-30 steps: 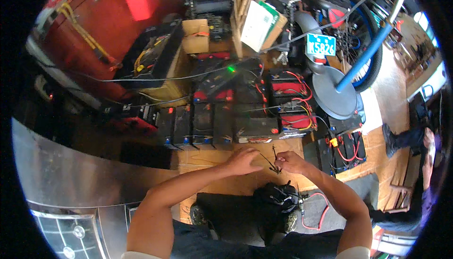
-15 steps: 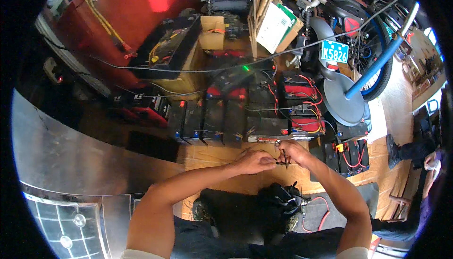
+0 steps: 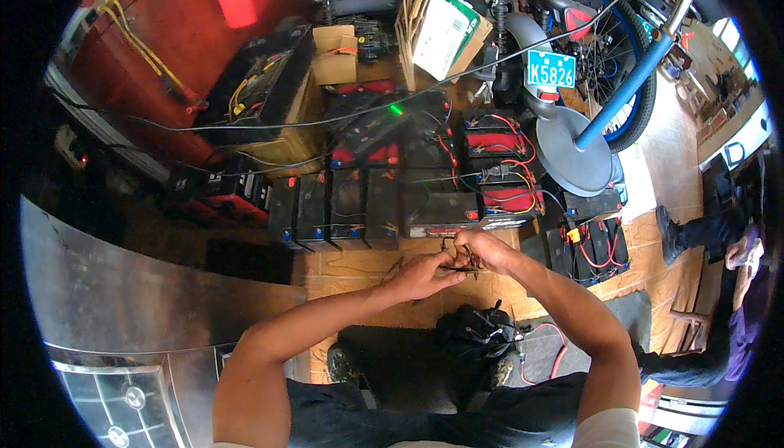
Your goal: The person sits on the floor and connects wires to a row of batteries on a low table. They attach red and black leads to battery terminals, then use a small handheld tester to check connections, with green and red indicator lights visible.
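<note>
My left hand and my right hand meet above the tiled floor, just in front of the batteries. Both are closed, with fingertips pinched close together around a thin dark wire-like piece. A short dark end juts up beside the right fingers; its exact kind is too small to make out. Beyond the hands lies a long black battery, with several upright black batteries to its left. Red-topped batteries with red and yellow leads stand behind the right hand.
A black bag sits between my feet on a dark mat. At right rise a blue pole on a round grey base and a bicycle wheel. A metal cabinet stands left. Another person's leg shows far right.
My view has shifted, so the surroundings sit further left and slightly higher. Both hands stay together; the fingers have drawn closer around the thin dark piece.
</note>
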Action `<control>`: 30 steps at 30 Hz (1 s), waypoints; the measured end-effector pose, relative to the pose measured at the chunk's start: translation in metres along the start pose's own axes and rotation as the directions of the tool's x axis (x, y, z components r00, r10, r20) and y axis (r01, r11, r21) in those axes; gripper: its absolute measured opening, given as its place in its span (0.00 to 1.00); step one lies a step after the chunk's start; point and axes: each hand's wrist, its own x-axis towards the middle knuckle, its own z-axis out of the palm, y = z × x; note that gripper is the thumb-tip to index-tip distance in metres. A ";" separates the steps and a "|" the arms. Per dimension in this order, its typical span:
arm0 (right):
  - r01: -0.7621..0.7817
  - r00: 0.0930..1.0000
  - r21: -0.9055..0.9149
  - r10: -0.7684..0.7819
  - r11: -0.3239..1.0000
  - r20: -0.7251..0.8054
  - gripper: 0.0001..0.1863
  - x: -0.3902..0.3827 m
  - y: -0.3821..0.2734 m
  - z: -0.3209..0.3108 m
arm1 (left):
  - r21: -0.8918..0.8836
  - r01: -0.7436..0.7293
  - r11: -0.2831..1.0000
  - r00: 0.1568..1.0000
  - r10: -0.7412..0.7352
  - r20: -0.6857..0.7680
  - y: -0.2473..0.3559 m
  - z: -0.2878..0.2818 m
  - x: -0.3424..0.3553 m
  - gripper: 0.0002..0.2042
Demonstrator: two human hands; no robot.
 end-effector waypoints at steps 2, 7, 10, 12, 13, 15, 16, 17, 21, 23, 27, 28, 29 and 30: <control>0.003 0.999 -0.141 -0.008 0.990 -0.032 0.11 0.001 0.004 -0.004 | -0.004 0.090 0.996 0.989 -0.089 0.115 -0.007 0.000 0.001 0.20; -0.014 1.000 -0.112 0.016 0.994 0.022 0.09 0.006 0.021 -0.014 | 0.012 0.053 0.999 0.977 -0.054 0.205 -0.022 0.000 -0.008 0.18; 0.004 0.999 -0.186 0.006 0.983 0.054 0.12 0.009 0.031 -0.015 | 0.109 -0.026 0.994 0.975 0.001 0.220 -0.029 0.003 -0.012 0.17; 0.021 0.996 -0.278 0.004 0.960 0.089 0.14 0.012 0.034 -0.016 | 0.116 -0.028 0.993 0.967 -0.003 0.255 -0.033 0.003 -0.012 0.16; 0.047 0.994 -0.322 -0.014 0.946 0.104 0.14 0.013 0.036 -0.016 | 0.159 -0.001 0.987 0.955 -0.047 0.293 -0.035 0.003 -0.012 0.16; 0.076 0.994 -0.442 -0.033 0.894 0.105 0.15 0.014 0.040 -0.016 | 0.165 -0.040 0.986 0.967 -0.004 0.256 -0.036 0.002 -0.013 0.15; 0.064 0.994 -0.419 -0.020 0.906 0.109 0.16 0.015 0.041 -0.016 | 0.207 -0.037 0.978 0.967 -0.017 0.256 -0.036 0.002 -0.014 0.15; 0.085 0.994 -0.417 -0.046 0.905 0.103 0.16 0.015 0.044 -0.016 | 0.206 -0.033 0.978 0.965 -0.022 0.263 -0.036 0.001 -0.014 0.15; 0.069 0.997 -0.340 -0.079 0.938 -0.015 0.16 0.018 0.055 -0.017 | 0.267 0.057 0.962 0.955 -0.131 0.266 -0.037 -0.001 -0.009 0.15; 0.122 0.983 -0.376 -0.164 0.918 -0.082 0.16 0.022 0.060 -0.018 | 0.272 0.059 0.961 0.963 -0.126 0.239 -0.040 -0.003 -0.006 0.15; 0.124 0.931 -0.705 -0.328 0.698 -0.161 0.19 0.034 0.064 -0.025 | 0.175 0.073 0.982 0.978 -0.105 0.178 -0.047 -0.014 -0.006 0.16; 0.036 0.918 -0.773 -0.327 0.633 -0.224 0.20 0.036 0.066 -0.029 | 0.155 0.149 0.977 0.966 -0.177 0.186 -0.047 -0.016 -0.006 0.17; 0.014 0.933 -0.811 -0.300 0.584 -0.200 0.21 0.036 0.070 -0.032 | 0.053 0.158 0.986 0.974 -0.164 0.155 -0.046 -0.018 -0.005 0.17; -0.007 0.939 -0.845 -0.288 0.534 -0.189 0.23 0.037 0.074 -0.034 | -0.022 0.198 0.980 0.970 -0.193 0.145 -0.045 -0.021 -0.001 0.17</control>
